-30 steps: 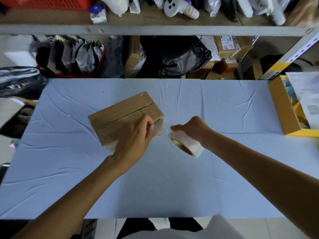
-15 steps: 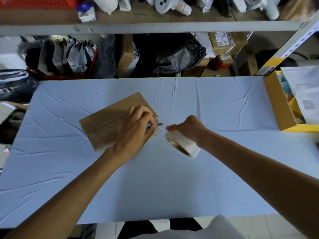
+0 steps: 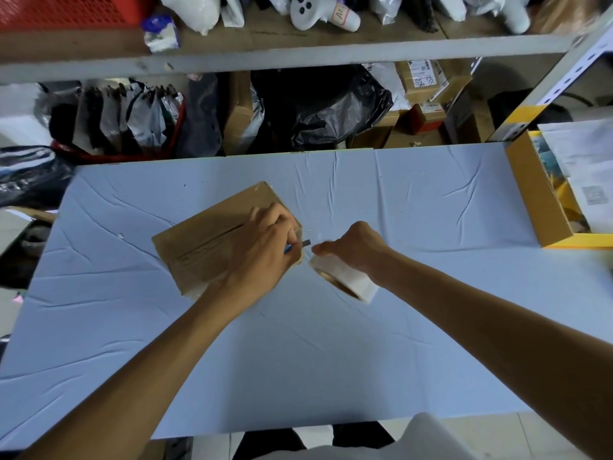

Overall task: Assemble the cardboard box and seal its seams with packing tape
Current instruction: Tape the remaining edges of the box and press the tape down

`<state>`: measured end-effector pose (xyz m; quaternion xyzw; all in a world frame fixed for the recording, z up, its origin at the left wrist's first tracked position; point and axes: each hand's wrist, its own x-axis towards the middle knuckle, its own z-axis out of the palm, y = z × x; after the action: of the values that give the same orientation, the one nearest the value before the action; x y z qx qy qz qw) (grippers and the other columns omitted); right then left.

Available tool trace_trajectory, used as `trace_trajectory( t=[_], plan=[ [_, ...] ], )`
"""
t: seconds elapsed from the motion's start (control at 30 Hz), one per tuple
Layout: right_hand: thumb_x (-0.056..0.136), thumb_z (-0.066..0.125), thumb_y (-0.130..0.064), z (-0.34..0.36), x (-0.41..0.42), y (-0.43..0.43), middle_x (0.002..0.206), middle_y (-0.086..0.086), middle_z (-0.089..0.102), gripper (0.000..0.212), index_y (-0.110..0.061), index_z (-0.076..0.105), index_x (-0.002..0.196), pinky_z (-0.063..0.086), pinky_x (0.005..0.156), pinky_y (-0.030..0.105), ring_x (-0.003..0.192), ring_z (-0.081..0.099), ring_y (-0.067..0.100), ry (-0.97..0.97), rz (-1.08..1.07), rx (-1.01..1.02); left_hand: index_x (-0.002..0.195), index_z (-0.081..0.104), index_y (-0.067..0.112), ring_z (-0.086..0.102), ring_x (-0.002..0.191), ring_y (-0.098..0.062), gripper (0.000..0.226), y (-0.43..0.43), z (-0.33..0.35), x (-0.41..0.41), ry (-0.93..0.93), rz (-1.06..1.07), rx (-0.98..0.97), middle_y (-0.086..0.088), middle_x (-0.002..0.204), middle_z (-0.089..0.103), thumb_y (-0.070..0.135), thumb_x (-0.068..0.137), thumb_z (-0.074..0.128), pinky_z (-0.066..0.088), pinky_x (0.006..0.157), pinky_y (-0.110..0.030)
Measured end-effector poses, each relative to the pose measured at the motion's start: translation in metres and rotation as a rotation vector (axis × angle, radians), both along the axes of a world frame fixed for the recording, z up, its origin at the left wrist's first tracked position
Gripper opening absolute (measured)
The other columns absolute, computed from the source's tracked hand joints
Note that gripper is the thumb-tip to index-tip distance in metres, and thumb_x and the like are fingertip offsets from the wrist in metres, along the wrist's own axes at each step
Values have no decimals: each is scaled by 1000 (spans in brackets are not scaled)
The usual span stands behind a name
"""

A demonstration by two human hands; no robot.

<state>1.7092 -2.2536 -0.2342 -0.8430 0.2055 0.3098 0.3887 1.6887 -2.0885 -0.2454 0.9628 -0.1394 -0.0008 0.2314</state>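
box [image 3: 205, 240]: matt brown cardboard | tape roll [image 3: 345, 280]: glossy plastic | table cover [image 3: 298, 360]: creased cloth

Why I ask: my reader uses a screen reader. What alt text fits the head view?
Over one end of a closed cardboard box, a person's left hand holds a small cutter, its blade pointing at a roll of packing tape gripped by the right hand. The box lies on a pale blue table, cluttered shelves behind.

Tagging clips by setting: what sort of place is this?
Likely a small warehouse packing station: metal shelving crammed with labelled parcels and bagged goods, and a cardboard box and packing tape roll at the worktable.
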Motion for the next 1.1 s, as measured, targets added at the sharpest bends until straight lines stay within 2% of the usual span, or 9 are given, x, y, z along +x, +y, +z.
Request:
trace_trajectory(
  t=[0.1, 0.3, 0.37, 0.53, 0.7, 0.8, 0.87, 0.93, 1.1],
  plan=[
    [75, 75, -42, -1, -1, 0, 73, -2, 35, 46, -15, 38, 75, 25, 48, 26, 58, 32, 14, 5, -3, 11, 69, 51, 18, 43, 102, -19, 23, -4, 8, 6, 32, 0, 65, 5, 93, 58, 20, 87, 65, 26, 70, -19],
    [72, 76, -44, -4, 0, 2, 70, -2, 35, 50, -16, 35, 69, 24, 45, 25, 54, 31, 15, -9, 26, 10, 70, 62, 12, 42, 106, -22, 24, -9, 11, 12, 96, 58, 129, -2, 96, 63, 27, 88, 62, 38, 72, -26],
    [71, 77, -45, -4, 2, 4, 68, -1, 34, 52, -16, 33, 67, 23, 44, 25, 53, 31, 15, -12, 38, 1, 72, 68, 9, 42, 105, -22, 25, -11, 12, 13, 106, 70, 149, -2, 93, 64, 28, 87, 62, 36, 70, -26],
    [68, 78, -45, -6, 3, 9, 65, -1, 32, 56, -16, 31, 64, 22, 42, 24, 50, 28, 15, -13, 52, 15, 63, 50, 18, 42, 108, -25, 27, -17, 16, 13, 147, 91, 159, -3, 93, 62, 23, 85, 64, 45, 73, -33],
    [68, 80, -44, -5, 4, 5, 66, -2, 33, 53, -15, 36, 68, 23, 42, 23, 51, 29, 14, -13, 28, 38, 64, 50, 18, 42, 110, -25, 25, -17, 22, 16, 194, 54, 187, 1, 91, 59, 19, 85, 63, 48, 78, -39],
    [69, 78, -48, -9, 1, 4, 66, -1, 33, 48, -11, 48, 74, 26, 37, 22, 51, 31, 14, -30, 89, 1, 62, 57, 11, 41, 110, -25, 23, -16, 27, 19, 266, 48, 168, 3, 82, 57, 16, 83, 64, 44, 81, -35],
    [70, 77, -47, -12, -4, 4, 64, 0, 35, 50, -10, 43, 69, 26, 43, 25, 52, 33, 16, -81, 57, -1, 61, 63, 4, 39, 110, -26, 26, -15, 30, 25, 338, 48, 168, 0, 73, 62, 18, 83, 64, 42, 82, -33],
    [70, 76, -49, -14, -8, 4, 64, 1, 38, 50, -7, 47, 72, 27, 49, 26, 56, 39, 20, -148, 63, -39, 56, 60, 8, 38, 109, -25, 31, -14, 34, 27, 402, 48, 181, -1, 67, 60, 19, 84, 63, 42, 79, -32],
    [71, 75, -49, -15, -9, 0, 66, 1, 42, 50, -6, 52, 79, 30, 52, 27, 63, 45, 23, -170, 51, -50, 66, 64, 4, 44, 100, -23, 24, -11, 40, 33, 498, 59, 115, -12, 74, 64, 14, 87, 58, 39, 74, -26]
  ],
)
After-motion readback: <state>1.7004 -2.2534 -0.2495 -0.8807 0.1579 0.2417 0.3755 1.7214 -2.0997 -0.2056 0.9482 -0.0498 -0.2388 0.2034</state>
